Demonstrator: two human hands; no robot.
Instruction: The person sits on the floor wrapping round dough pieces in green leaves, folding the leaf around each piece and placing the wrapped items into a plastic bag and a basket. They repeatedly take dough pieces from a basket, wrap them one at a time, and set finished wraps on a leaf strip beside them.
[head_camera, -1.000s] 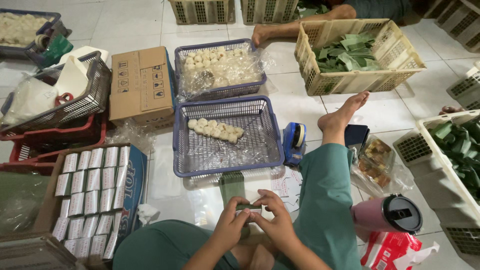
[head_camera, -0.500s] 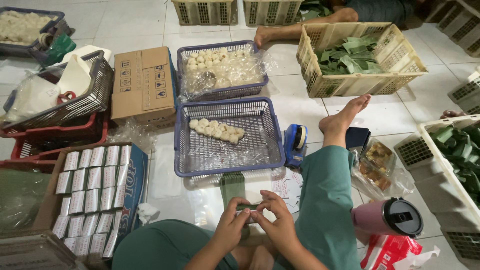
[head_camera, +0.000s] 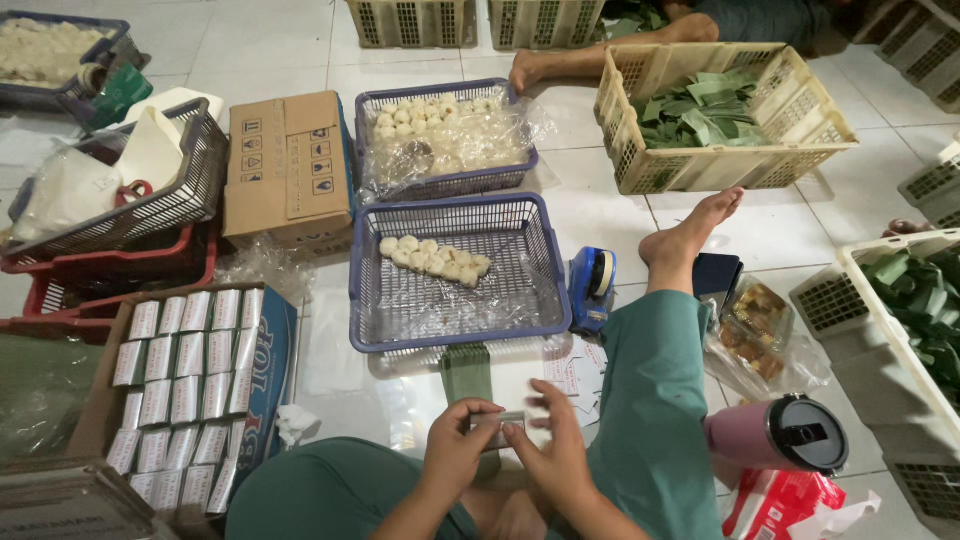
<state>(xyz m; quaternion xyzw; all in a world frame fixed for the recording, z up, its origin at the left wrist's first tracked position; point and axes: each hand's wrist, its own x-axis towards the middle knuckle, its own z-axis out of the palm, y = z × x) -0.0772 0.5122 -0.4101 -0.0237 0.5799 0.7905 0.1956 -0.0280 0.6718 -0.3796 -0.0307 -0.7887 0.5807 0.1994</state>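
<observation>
I sit on a tiled floor with my legs in teal trousers. My left hand (head_camera: 455, 450) and my right hand (head_camera: 550, 450) meet low in the head view, both pinching a small pale wrapped piece (head_camera: 503, 428) between the fingertips. A green leaf strip (head_camera: 466, 372) lies just beyond them. Ahead stands a blue mesh basket (head_camera: 540, 260) lined with clear plastic, holding a short row of small white dumplings (head_camera: 435, 257). Behind it a second blue basket (head_camera: 445, 135) is heaped with white dumplings under plastic film.
A blue tape dispenser (head_camera: 592, 288) sits right of the near basket, my bare foot (head_camera: 690, 235) beyond it. A box of small white packets (head_camera: 190, 380) is at left, a cardboard box (head_camera: 288, 165) behind. A pink flask (head_camera: 775, 435) stands at right. Leaf crates (head_camera: 720, 115) and another person's foot (head_camera: 530, 65) lie farther back.
My hands stay together on the small wrapped piece, with the fingers shifting slightly. The view has tilted a little; the baskets have not moved.
</observation>
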